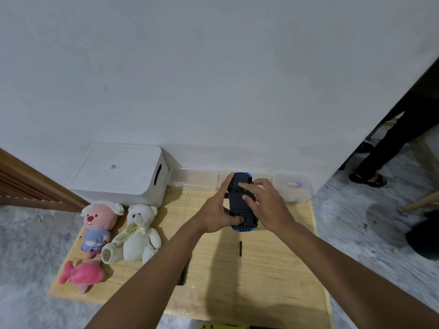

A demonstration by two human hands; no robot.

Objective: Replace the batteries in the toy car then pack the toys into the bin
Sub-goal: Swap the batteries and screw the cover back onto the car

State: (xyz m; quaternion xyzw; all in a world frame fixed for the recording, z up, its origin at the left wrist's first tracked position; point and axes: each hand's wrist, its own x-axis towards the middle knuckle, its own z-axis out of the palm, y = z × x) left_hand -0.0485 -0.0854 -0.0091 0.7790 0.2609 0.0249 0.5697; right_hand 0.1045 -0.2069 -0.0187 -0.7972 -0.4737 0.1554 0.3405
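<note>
A blue toy car (240,205) is held upside down above the wooden table (261,281), its black underside facing me. My left hand (217,211) grips its left side, thumb on the near end and fingers along the far edge. My right hand (266,200) holds the right side, with its fingers lying across the black underside. A white lidded bin (118,173) stands at the back left against the wall. In front of it lie a pink-faced plush in blue (98,224), a white teddy bear (137,233) and a pink fish plush (80,275).
A small black stick-like part (240,248) lies on the table below the car. Clear plastic trays (197,180) line the wall, and the right one (293,188) holds small batteries. A dark flat object (182,275) is partly hidden under my left forearm. A person's legs (380,148) stand at the right.
</note>
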